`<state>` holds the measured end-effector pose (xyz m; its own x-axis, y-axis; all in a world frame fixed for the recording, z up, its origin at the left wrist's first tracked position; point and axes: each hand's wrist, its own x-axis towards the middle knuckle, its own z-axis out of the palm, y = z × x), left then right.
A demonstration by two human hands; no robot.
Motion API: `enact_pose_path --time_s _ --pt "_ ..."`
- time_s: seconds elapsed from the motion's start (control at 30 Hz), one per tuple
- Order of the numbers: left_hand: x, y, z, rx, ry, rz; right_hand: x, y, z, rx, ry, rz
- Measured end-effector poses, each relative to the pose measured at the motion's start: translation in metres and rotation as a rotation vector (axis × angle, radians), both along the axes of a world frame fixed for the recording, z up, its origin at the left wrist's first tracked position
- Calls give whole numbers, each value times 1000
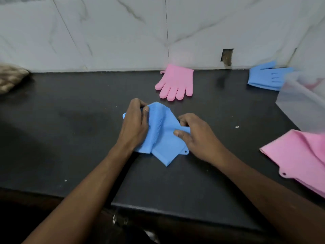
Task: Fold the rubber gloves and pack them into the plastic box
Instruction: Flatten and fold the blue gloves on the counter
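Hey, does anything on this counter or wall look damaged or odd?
Yes: the marble wall has a rough rectangular hole just above the counter, behind and right of the flat pink glove; its edges look chipped. The blue glove in the left hand and right hand looks normal.

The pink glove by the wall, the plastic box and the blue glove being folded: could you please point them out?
Pink glove by the wall (177,80): head view, palm.
Plastic box (301,104): head view, side wall.
Blue glove being folded (166,151): head view, flat cuff part.

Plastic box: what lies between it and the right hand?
Head view: only bare dark counter and one small white speck separate the right hand from the plastic box.
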<state>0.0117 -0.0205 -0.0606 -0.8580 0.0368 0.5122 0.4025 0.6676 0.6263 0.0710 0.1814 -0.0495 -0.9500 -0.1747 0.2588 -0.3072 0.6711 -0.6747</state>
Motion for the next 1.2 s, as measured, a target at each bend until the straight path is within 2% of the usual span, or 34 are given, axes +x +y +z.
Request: enact_pose_path --time_s 0.17,0.23,0.3,0.37,0.4,0.47,0.53,0.63,0.8,0.93,1.0,1.1,1.2 --pt "28 -14 2 92 227 40 23 15 -5 -414 53 -228" --pt "36 -23 2 -33 249 25 35 22 -7 -598 32 -289" --pt "40 -36 0 -240 177 41 45 30 -9 -735 5 -322" --pt "44 -50 1 -299 -35 99 51 37 -10 -799 -44 -300" --pt "46 -55 4 -251 -152 108 54 39 -10 -812 -74 -267" --pt "49 -60 7 8 -275 -3 56 40 -9 -790 -114 -226" --pt "55 -62 9 292 -227 -141 57 38 -7 -800 -114 -223" --pt "61 -65 11 597 -133 -189 54 34 -6 -888 -47 -254" --pt "57 -59 11 712 -154 -220 53 38 -4 -899 108 -367" --pt "41 -58 15 903 -324 -271 44 45 0 -860 61 -491" --pt "35 -59 12 949 -436 -389 41 46 -1 -829 21 -498" --pt "31 -60 3 877 -522 -474 38 46 -4 -662 20 -494" --pt "28 -59 1 813 -475 -431 36 48 -5 -532 60 -539"
